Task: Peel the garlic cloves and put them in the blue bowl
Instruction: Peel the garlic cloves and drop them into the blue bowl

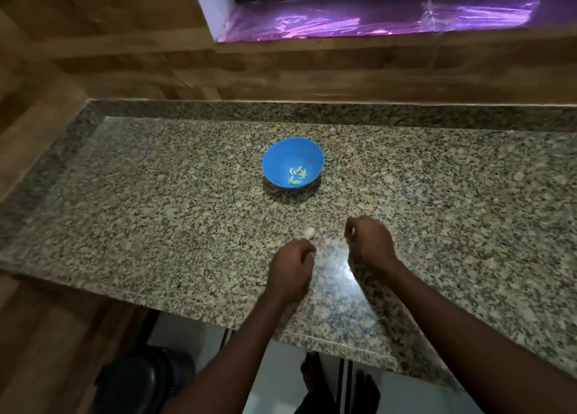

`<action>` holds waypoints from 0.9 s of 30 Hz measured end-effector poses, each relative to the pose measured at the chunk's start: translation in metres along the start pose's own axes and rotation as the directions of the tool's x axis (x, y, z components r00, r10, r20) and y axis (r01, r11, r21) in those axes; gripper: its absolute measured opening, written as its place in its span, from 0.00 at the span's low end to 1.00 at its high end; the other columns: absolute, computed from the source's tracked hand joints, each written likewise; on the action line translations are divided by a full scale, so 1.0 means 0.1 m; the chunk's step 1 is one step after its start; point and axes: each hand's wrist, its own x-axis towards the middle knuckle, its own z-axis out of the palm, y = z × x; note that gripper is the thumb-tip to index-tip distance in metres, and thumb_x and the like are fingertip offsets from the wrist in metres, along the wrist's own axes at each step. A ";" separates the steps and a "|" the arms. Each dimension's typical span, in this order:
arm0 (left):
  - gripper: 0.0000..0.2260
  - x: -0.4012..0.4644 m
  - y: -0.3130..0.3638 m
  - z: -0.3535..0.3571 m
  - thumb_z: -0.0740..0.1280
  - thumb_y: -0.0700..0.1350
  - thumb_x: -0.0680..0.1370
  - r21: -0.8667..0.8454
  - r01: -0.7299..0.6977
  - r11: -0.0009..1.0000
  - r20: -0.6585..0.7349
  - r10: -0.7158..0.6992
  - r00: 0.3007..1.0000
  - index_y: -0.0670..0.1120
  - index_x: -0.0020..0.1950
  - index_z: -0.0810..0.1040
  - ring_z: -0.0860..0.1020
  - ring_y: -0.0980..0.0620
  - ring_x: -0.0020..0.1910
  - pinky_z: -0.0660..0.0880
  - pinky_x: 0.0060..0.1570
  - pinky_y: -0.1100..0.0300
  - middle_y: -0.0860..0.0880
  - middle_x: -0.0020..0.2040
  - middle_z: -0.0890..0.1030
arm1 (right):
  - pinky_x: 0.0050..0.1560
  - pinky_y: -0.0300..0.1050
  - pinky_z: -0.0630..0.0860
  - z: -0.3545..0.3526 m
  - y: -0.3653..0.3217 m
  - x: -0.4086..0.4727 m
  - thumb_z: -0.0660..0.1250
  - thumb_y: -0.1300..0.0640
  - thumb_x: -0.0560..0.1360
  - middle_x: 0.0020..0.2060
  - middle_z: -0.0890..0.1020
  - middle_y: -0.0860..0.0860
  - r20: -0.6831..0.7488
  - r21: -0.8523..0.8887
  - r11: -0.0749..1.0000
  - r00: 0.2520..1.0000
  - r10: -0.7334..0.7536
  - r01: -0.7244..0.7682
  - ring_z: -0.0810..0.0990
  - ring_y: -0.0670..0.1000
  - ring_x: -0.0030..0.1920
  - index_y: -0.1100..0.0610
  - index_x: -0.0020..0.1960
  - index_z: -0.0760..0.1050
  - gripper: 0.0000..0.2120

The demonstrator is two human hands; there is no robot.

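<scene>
Both hands hover low over the granite counter [156, 213] in the head view, fingers curled in on each. Left hand [292, 265] sits at about six o'clock from the blue bowl [293, 163], knuckles up, fingertips tucked toward a pale garlic clove [309, 233] lying on the stone just beyond them. Whether I hold anything in that fist, I cannot tell; the fingers hide it and the frame is blurred. Right hand [368, 241] is just to the right, at roughly five o'clock from the bowl, thumb and fingers pinched together at the tip with a pale speck showing there. It could be a bit of skin or a small clove, too blurred to call.

Up at twelve o'clock from my hands the bowl stands upright, well apart from them, with a small heap of peeled cloves [297, 175] in its bottom. So I judge the job is well along, with the loose clove on the counter yet to go in.

Now the risks. That clove is nearly the colour of the speckled stone, so I could lose sight of it or knock it with my left knuckles and send it rolling. Papery skin may cling to my fingers and drop into the bowl with the clove. A hasty toss from here could bounce off the rim.
</scene>
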 end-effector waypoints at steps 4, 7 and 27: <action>0.06 0.09 -0.26 -0.14 0.67 0.42 0.79 -0.020 0.110 0.994 -0.131 -0.112 0.985 0.46 0.51 0.84 0.80 0.49 0.47 0.74 0.46 0.57 0.49 0.48 0.83 | 0.35 0.44 0.72 -0.28 -0.29 0.41 0.67 0.57 0.76 0.35 0.81 0.50 -0.122 0.101 0.994 0.992 -0.017 0.030 0.80 0.54 0.36 0.53 0.43 0.78 0.03; 0.06 0.20 -0.42 -0.16 0.68 0.44 0.78 -0.078 0.164 0.983 -0.117 -0.173 0.978 0.47 0.53 0.84 0.81 0.50 0.49 0.75 0.49 0.59 0.50 0.50 0.83 | 0.33 0.42 0.67 -0.49 -0.74 0.84 0.69 0.56 0.76 0.33 0.79 0.50 -0.247 0.171 0.977 0.965 -0.085 0.130 0.77 0.53 0.34 0.54 0.44 0.79 0.03; 0.09 0.50 -0.15 -0.24 0.75 0.36 0.74 -0.763 0.347 0.545 0.284 -0.200 0.938 0.44 0.53 0.86 0.84 0.50 0.42 0.82 0.44 0.56 0.36 0.49 0.85 | 0.40 0.55 0.83 -0.01 -0.52 0.10 0.73 0.59 0.76 0.32 0.86 0.56 0.178 0.643 0.698 0.948 0.264 -0.315 0.84 0.59 0.32 0.58 0.39 0.84 0.07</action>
